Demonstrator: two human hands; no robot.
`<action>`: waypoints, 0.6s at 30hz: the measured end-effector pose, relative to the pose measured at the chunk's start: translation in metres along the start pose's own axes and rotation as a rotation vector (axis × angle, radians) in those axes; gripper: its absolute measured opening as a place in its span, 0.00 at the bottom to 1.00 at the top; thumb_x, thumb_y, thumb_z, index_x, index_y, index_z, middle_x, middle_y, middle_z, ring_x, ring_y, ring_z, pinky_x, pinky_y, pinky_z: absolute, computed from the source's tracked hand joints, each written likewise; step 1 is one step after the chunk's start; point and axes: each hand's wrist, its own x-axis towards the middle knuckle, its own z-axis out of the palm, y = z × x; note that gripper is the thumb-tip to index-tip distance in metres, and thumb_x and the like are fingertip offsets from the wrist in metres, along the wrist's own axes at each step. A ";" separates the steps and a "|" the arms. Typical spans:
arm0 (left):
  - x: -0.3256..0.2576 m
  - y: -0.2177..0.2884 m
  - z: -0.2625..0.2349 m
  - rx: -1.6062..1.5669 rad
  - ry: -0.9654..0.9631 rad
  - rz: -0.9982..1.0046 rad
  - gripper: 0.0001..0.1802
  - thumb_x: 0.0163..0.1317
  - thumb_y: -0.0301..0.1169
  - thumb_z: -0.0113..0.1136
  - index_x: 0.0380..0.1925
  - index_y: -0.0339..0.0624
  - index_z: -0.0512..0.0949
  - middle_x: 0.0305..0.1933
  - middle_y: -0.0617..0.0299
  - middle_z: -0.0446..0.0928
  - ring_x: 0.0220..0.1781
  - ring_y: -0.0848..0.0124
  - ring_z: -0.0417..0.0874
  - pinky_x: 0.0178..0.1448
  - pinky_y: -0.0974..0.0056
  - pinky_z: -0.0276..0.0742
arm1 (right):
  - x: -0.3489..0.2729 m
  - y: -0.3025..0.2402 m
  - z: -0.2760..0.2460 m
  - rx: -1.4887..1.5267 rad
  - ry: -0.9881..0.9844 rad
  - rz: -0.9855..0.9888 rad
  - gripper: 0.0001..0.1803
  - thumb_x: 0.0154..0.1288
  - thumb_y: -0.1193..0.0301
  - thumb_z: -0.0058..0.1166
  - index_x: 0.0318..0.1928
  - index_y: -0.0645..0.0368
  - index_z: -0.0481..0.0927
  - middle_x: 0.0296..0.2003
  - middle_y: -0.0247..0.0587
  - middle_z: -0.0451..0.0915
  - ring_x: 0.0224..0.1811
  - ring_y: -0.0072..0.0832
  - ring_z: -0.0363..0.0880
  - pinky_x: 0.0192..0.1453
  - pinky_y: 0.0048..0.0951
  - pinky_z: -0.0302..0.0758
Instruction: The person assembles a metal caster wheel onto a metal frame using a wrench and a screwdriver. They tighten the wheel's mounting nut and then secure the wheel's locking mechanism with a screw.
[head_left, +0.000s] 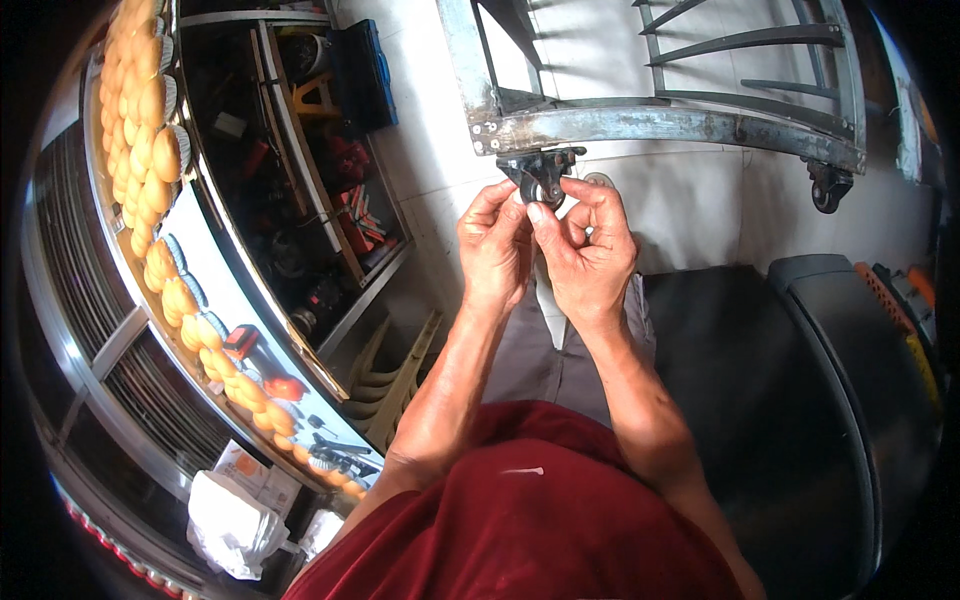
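A black caster (541, 166) sits at the near left corner of a worn metal rack (620, 128). Both my hands close in on its wheel from either side. The fingers of my left hand (494, 240) pinch the wheel's left side, thumb toward me. From the right, my right hand (588, 250) grips it with thumb and bent forefinger. The fingertips partly cover the wheel, so its near face is only partly seen. Another black caster (828, 185) hangs from the rack's right corner, apart from my hands.
On the left, a glass-fronted counter (250, 290) carries a food picture; an open cabinet (345, 190) beside it holds tools. White plastic bags (232, 525) lie lower left. A black padded surface (740, 400) is at my right, beside a dark case (830, 330). Light tiles (415, 130) cover the floor.
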 end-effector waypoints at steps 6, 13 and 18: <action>0.017 0.023 -0.011 0.079 -0.146 -0.149 0.06 0.66 0.21 0.63 0.43 0.38 0.82 0.43 0.54 0.86 0.42 0.67 0.88 0.48 0.62 0.86 | 0.005 -0.008 -0.005 0.073 -0.037 0.109 0.16 0.59 0.77 0.70 0.46 0.63 0.79 0.18 0.23 0.63 0.22 0.12 0.64 0.33 0.17 0.67; 0.039 0.025 -0.023 -0.098 -0.244 -0.403 0.07 0.67 0.23 0.61 0.44 0.33 0.80 0.45 0.52 0.85 0.44 0.64 0.87 0.48 0.61 0.89 | 0.002 -0.004 -0.003 0.140 -0.043 0.112 0.17 0.59 0.80 0.68 0.47 0.63 0.78 0.20 0.22 0.63 0.23 0.10 0.62 0.31 0.16 0.66; 0.021 0.020 -0.004 -0.136 -0.179 -0.349 0.13 0.69 0.26 0.60 0.51 0.36 0.76 0.50 0.53 0.82 0.47 0.64 0.86 0.52 0.59 0.86 | 0.005 0.001 -0.004 0.132 -0.042 0.069 0.18 0.58 0.82 0.68 0.48 0.61 0.78 0.21 0.19 0.61 0.23 0.08 0.59 0.35 0.12 0.64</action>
